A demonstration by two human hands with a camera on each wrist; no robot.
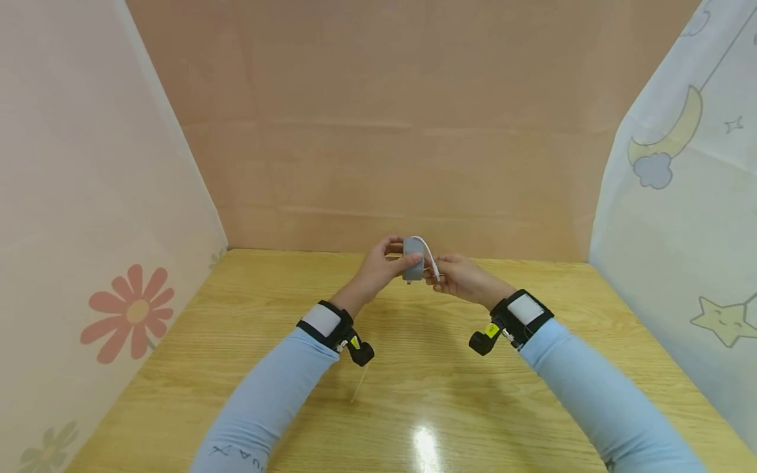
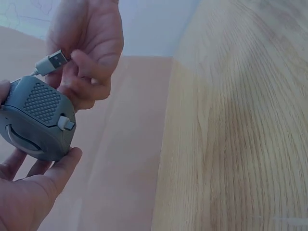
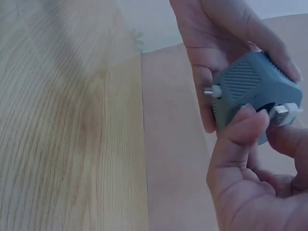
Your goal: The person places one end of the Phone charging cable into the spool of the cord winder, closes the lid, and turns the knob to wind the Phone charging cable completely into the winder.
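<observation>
A small grey device (image 1: pixel 412 259) with a textured face (image 2: pixel 42 102) is held up above the wooden table (image 1: pixel 414 368). My left hand (image 1: pixel 384 263) grips it between thumb and fingers (image 2: pixel 33 185). A short white cable (image 1: pixel 427 251) loops from the device's top. My right hand (image 1: pixel 458 276) pinches the cable's metal USB plug (image 2: pixel 57 60) just beside the device (image 3: pixel 255 94). A small white plug (image 3: pixel 211 91) sits in the device's side.
Pink board walls stand at the back (image 1: pixel 402 131) and left, a flower print (image 1: pixel 130 314) on the left one. A moon-and-star curtain (image 1: pixel 680 184) hangs at the right. A thin pale stick (image 1: pixel 359 384) lies on the table under my left wrist.
</observation>
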